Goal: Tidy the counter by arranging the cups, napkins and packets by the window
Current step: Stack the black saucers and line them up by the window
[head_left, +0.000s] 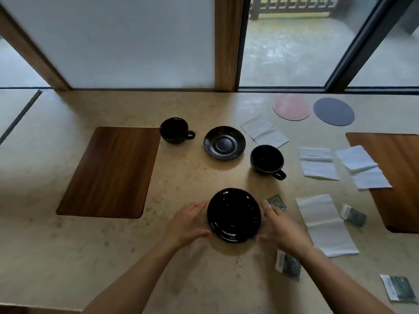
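Soft, even daylight enters through the window (294, 53) across the top of the frame, leaving the counter (90, 257) dim and flatly lit. The black saucers (233, 215) cast faint shadows toward the bottom and carry small glints. Wide-angle distortion bends the edges, and the whole picture is slightly blurred.

On the tabletop (68, 257), the near saucer (233, 215) lies between the left hand (189, 223) and right hand (283, 230). Behind it sits a second saucer (224, 142), with one cup (175, 130) to its left and another cup (267, 160) to its right. Napkins (318, 164) and packets (288, 265) lie scattered farther right, and two coasters (291, 107) lie by the window.
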A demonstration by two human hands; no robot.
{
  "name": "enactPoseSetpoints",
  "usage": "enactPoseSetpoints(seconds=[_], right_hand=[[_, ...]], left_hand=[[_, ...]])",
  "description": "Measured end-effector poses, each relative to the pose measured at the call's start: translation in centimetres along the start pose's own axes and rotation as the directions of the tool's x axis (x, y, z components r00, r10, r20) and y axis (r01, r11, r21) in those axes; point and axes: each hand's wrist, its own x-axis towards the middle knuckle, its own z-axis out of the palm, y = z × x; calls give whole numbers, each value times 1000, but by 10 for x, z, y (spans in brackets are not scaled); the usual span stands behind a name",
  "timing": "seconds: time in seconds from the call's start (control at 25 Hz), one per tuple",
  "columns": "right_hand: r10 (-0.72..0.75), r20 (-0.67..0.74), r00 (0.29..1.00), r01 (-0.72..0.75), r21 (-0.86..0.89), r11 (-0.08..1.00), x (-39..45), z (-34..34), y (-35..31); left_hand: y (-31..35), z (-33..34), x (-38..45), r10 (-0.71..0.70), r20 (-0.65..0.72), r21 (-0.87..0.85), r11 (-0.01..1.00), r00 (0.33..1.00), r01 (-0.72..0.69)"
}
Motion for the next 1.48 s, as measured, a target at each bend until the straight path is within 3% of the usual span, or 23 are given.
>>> enactPoseSetpoints(seconds=[0.2,0.52,1.0,1.28,1.48], right_hand=[[-19,18,1000,16,174,985,12,5,-3],[-8,75,997,-14,290,957,22,12,-1],[-58,65,996,39,263,964,27,4,-10],[-57,76,995,36,259,965,39,-8,-19],[-105,1,994,101,272,957,53,-39,-31]], left_hand=[[0,6,8,23,20,-187,982,1000,-19],[6,5,6,-23,17,-286,958,1000,27],[7,-8,6,-23,15,-282,959,1000,26],[9,-33,12,-29,12,-370,928,1000,31],[11,-74,30,25,-24,-412,911,999,-32]])
